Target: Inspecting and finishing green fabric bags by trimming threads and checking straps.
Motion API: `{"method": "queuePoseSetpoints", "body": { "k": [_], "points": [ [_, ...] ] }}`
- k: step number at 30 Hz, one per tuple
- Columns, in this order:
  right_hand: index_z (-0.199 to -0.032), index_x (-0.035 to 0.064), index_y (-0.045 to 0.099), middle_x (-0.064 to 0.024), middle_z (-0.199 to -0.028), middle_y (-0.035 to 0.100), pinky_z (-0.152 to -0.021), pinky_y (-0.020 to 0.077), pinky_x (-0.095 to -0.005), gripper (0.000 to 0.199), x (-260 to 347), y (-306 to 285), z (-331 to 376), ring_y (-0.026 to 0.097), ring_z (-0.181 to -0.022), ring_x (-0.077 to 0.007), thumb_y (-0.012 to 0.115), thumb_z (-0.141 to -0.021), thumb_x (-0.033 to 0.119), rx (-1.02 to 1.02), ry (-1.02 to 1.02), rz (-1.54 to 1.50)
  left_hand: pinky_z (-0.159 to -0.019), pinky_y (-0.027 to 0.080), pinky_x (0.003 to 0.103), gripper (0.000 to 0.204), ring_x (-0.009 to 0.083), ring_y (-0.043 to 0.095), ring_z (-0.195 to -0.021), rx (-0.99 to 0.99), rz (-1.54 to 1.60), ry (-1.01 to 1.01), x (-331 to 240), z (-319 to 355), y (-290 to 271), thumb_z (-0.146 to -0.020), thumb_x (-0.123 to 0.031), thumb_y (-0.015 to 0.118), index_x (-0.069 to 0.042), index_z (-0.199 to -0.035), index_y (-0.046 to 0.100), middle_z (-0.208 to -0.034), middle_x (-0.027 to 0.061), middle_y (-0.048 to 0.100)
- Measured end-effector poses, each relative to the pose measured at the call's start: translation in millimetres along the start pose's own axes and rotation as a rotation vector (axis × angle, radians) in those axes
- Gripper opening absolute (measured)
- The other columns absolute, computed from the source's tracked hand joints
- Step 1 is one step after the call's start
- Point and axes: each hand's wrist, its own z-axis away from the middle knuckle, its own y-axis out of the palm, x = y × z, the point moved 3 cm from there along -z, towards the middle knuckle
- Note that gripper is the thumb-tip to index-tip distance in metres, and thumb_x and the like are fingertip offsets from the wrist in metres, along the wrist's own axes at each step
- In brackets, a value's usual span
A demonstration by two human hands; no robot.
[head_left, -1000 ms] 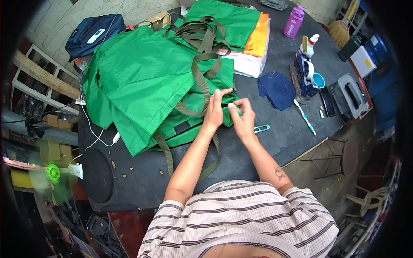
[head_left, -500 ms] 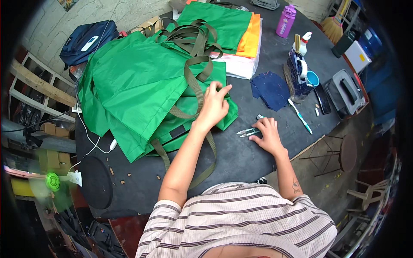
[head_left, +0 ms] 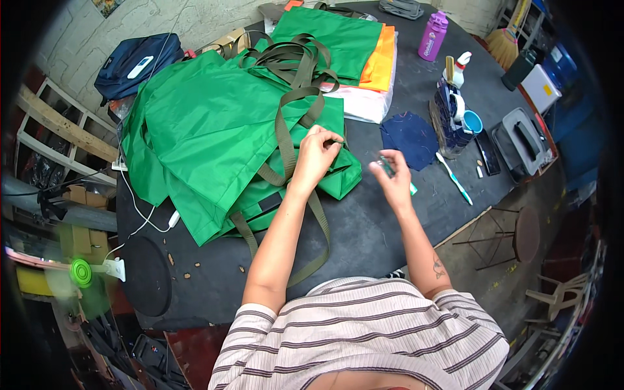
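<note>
Black counter [head_left: 354,242]: left hand [head_left: 316,155] pinches green bag [head_left: 208,127]; right hand [head_left: 396,186], at its three o'clock, grips snips [head_left: 386,167]; slipping could nick cloth.

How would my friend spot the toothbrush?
On the big black table, look right of the flat navy cloth. There lies the slim white-and-teal plastic toothbrush, slanted, its long thin shape unlike the dark rectangular phone farther right.

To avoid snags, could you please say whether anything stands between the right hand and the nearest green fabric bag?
Nothing visible does; black tabletop shows between the right hand and that green fabric bag.
</note>
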Motion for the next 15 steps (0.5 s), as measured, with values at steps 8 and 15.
{"method": "queuePoseSetpoints", "body": {
  "k": [8, 15],
  "points": [
    [-0.092, 0.0025, 0.067, -0.0074, -0.086, 0.061, -0.067, 0.0485, -0.0303, 0.022, 44, 32, -9, 0.061, -0.074, -0.0189, 0.074, -0.075, 0.014, -0.009, -0.16, 0.225, -0.056, 0.044, 0.029, 0.012, 0.0151, 0.053, -0.061, -0.05, 0.01, 0.003, 1, 9, 3, -0.076, 0.001, 0.065, 0.003, -0.088, 0.067, -0.081, 0.009, 0.051],
    [-0.088, 0.0057, 0.067, -0.0047, -0.083, 0.061, -0.054, 0.0442, -0.0323, 0.02, 57, 34, -7, 0.056, -0.058, -0.0191, 0.075, -0.073, 0.016, -0.076, -0.24, 0.293, -0.055, 0.044, 0.03, 0.012, 0.0169, 0.054, -0.061, -0.093, 0.046, 0.007, -1, 12, 4, -0.076, 0.002, 0.064, 0.004, -0.087, 0.066, -0.081, 0.0097, 0.052]
  ]
}}
